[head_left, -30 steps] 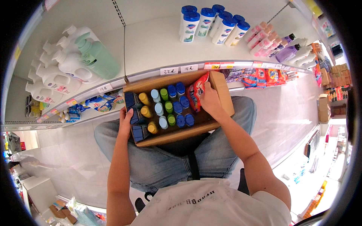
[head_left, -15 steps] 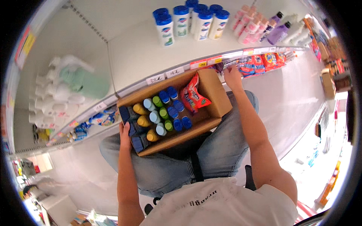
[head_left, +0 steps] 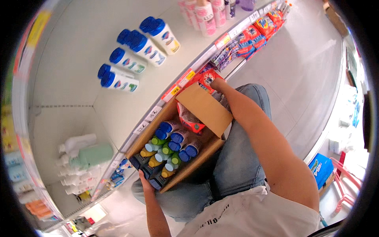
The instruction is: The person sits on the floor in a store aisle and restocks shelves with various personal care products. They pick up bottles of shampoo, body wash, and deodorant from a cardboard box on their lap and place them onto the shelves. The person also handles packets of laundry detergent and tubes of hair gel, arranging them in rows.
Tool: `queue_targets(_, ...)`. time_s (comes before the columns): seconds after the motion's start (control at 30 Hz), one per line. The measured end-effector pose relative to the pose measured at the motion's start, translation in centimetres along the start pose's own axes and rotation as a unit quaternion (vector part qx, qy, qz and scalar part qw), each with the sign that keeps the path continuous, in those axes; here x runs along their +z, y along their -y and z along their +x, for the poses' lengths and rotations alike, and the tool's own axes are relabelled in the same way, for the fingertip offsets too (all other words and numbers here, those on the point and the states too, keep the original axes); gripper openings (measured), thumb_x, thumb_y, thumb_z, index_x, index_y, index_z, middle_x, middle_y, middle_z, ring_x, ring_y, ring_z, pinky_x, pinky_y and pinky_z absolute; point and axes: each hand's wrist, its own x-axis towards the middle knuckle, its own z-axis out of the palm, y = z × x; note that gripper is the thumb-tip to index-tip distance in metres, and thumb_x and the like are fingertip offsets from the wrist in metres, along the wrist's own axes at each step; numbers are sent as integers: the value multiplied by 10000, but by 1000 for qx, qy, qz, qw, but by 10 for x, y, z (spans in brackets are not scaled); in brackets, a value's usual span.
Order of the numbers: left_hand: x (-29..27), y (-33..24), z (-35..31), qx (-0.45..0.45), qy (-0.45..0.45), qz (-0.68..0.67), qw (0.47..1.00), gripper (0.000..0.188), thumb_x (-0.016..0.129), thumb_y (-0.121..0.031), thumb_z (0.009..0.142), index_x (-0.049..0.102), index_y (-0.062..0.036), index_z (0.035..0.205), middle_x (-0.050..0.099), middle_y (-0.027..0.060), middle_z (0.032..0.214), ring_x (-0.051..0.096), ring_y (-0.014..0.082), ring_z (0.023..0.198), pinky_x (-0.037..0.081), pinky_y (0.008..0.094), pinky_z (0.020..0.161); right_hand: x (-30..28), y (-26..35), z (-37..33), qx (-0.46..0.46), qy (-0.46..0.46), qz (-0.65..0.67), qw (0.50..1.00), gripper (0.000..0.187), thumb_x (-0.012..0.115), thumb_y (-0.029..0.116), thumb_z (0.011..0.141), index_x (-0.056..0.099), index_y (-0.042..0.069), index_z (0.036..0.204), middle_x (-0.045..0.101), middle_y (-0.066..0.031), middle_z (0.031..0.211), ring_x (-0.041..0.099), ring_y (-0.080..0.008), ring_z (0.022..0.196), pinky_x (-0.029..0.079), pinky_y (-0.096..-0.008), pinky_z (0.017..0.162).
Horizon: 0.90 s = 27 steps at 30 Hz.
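I take the step in hand to be picking up the red packet (head_left: pixel 207 79), which is just beyond the flap (head_left: pixel 205 108) of the cardboard box (head_left: pixel 194 165), close under the labelled shelf edge (head_left: pixel 183 80). My right hand (head_left: pixel 218 84) is on its near side, nearly closed, the fingers curled at the packet's edge. It looks to me like a hold on that edge, though the fingertips are out of sight and the hand is small in this view.

The left hand (head_left: pixel 147 185) rests against the opposite end of the box, beside the dark-capped bottles (head_left: pixel 149 169). I judge that it is steadying the box. I cannot tell how far its fingers are open, and I see nothing lifted in it.

The box sits slantwise at the lap, over the jeans (head_left: pixel 241 158). Inside, another red packet (head_left: pixel 194 125) lies at the flap end, next to the blue-capped bottles (head_left: pixel 178 138); the far rows have green, pale blue and yellow caps.

From here, I judge that the next move calls for a firm grip on the packet's edge and enough height to clear the flap, with the left hand keeping the box steady. A soft pouch like this could sag or catch on the cardboard.
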Motion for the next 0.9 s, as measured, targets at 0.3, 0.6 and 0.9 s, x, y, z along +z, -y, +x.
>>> queue_targets(0.3,-8,-8,-13,-39,-122,102,986,765,444,-664,929,416,-89,1433,520,103,1383,513,309,1236,405,449,1065,76,-53,109,-119,65,142,981,279,580,273,882,646,10,949,667,-170,798,691,-295,687,557,-470,589)
queue_targets(0.6,-24,-12,-23,-72,-154,158,973,871,455,-761,856,390,-130,1453,488,95,1418,481,321,1275,402,475,1072,133,-57,152,166,108,420,886,250,583,284,888,602,35,904,611,-134,738,623,-246,569,540,-412,522)
queue_targets(0.9,26,-17,-27,-67,-148,171,972,911,454,-785,834,352,-144,1474,482,93,1423,504,335,1253,426,489,1052,125,-1,133,59,173,472,863,316,671,299,823,694,66,1036,703,-131,893,667,-246,802,541,-430,656)
